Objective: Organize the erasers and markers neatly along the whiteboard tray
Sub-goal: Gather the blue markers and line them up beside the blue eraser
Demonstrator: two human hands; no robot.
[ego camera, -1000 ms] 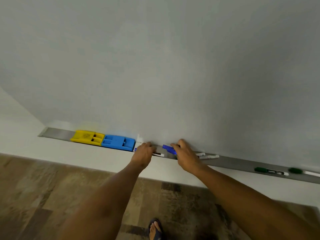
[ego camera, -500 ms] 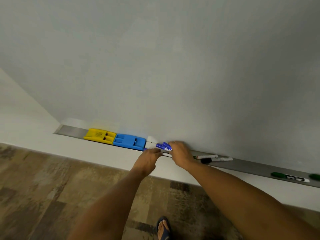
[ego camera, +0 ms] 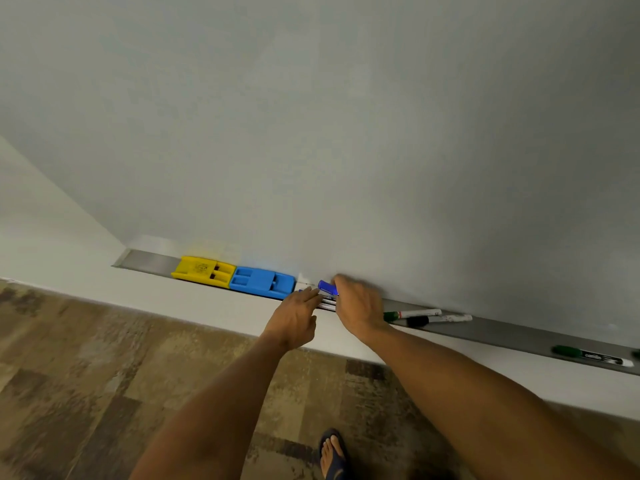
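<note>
The person is standing at the whiteboard [ego camera: 346,133], both arms reaching toward the metal tray [ego camera: 149,259] along its lower edge. The right hand [ego camera: 358,306] is closing its fingers around a blue-capped marker [ego camera: 327,287], the cap poking out at about 10 o'clock from the knuckles. The left hand [ego camera: 294,317] is lying flat, fingers [ego camera: 310,294] extended and loosely together, touching a small bundle of markers [ego camera: 327,303] already on the tray; it is not gripping anything.

The markers are probably light, stiff and smooth, so they are likely to roll; pinching mid-barrel and laying each one parallel to the tray should suit them.

At 9 o'clock from the hands, the blue eraser [ego camera: 261,282] is sitting end to end with the yellow eraser [ego camera: 204,270], blocking further leftward sliding. At 3 o'clock, a green-capped marker [ego camera: 412,314] and a black-capped marker [ego camera: 440,320] are lying side by side, and another green marker [ego camera: 588,356] is lying well apart, near 4 o'clock.
</note>
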